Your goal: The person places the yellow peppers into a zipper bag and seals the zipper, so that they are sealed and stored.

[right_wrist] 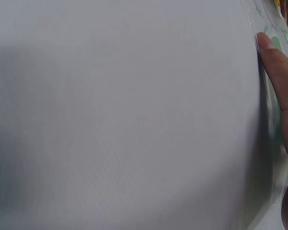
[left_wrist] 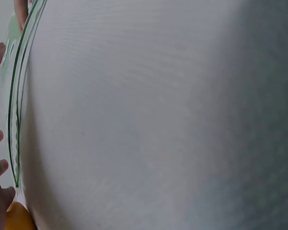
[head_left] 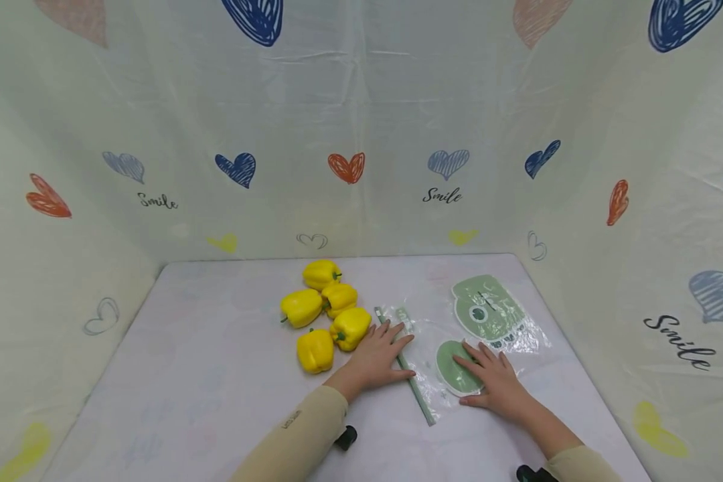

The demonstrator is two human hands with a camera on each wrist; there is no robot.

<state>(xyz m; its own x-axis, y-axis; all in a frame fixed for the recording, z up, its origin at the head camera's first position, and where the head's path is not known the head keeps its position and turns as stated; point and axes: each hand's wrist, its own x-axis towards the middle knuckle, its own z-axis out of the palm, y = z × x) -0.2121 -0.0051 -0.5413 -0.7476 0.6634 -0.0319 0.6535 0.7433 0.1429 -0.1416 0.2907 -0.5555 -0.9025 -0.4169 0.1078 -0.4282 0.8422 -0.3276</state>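
Note:
A clear plastic zip bag (head_left: 488, 309) with green printed shapes lies flat on the right half of the table. Its green zip strip (head_left: 422, 398) runs along the left edge. My left hand (head_left: 375, 358) rests across that strip with fingers spread, close beside the nearest yellow bell pepper (head_left: 351, 328). The right hand (head_left: 497, 383) lies with spread fingers on the bag, over its lower green circle (head_left: 454, 365). In the left wrist view the strip (left_wrist: 12, 103) passes by the left fingertips. The right wrist view shows the right thumb (right_wrist: 278, 69) along the bag's edge.
Several more yellow bell peppers, one at the back (head_left: 321, 274) and one in front (head_left: 315, 351), cluster left of the bag. A white cloth covers the table (head_left: 193, 375). Behind it hangs a curtain (head_left: 385, 120) printed with hearts.

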